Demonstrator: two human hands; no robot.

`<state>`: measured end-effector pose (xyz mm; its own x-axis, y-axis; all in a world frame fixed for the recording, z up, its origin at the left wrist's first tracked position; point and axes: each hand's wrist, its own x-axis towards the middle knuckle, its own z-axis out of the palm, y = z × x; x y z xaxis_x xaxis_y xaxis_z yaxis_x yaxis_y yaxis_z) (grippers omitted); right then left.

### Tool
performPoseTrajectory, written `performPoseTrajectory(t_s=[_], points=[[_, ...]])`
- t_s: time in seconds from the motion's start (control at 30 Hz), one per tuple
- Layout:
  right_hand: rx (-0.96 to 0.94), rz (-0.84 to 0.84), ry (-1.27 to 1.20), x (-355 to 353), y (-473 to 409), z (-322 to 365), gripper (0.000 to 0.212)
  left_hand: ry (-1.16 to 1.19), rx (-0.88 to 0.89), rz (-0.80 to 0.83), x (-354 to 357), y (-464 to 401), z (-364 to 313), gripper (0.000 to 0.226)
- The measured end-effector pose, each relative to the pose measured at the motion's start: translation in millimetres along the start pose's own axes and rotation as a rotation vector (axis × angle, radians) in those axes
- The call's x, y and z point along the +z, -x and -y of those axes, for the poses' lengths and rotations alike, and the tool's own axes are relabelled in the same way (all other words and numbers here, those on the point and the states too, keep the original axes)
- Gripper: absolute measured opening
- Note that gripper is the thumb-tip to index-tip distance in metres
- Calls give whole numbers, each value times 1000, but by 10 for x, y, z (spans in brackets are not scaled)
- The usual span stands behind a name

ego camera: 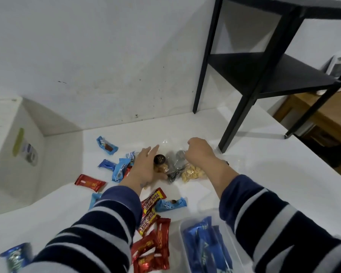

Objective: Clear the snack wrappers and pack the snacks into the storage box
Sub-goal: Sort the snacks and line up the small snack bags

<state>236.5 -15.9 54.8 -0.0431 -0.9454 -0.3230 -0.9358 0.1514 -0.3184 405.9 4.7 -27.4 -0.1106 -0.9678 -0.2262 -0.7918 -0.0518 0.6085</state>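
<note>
Left hand (pixel 146 168) spreads loose fingers around the small jar (pixel 159 159); right hand (pixel 200 151) pinches, seemingly, a clear bag (pixel 177 164) (blurry) to lift it boxward.

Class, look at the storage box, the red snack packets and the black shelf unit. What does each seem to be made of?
Storage box: clear plastic, probably; blue packs show through its wall.
Red snack packets: glossy foil or plastic film; they crinkle and catch light.
Black shelf unit: matt black painted metal or wood; cannot tell which.

Probably a home: black shelf (pixel 264 75), wooden table (pixel 323 115).
</note>
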Motion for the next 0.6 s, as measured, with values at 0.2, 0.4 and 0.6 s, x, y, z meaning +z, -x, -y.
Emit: performPoseTrajectory(t_s=[0.2, 0.4, 0.6], points=[[98, 26, -127, 89, -229, 0, 18, -205, 62, -70, 134, -48, 152, 90], [-59, 115, -116, 117, -167, -30, 15, -198, -50, -190, 303, 342, 130, 96], [-212, 194, -32, 176, 68, 6, 14, -126, -168, -248, 411, 873, 147, 96]])
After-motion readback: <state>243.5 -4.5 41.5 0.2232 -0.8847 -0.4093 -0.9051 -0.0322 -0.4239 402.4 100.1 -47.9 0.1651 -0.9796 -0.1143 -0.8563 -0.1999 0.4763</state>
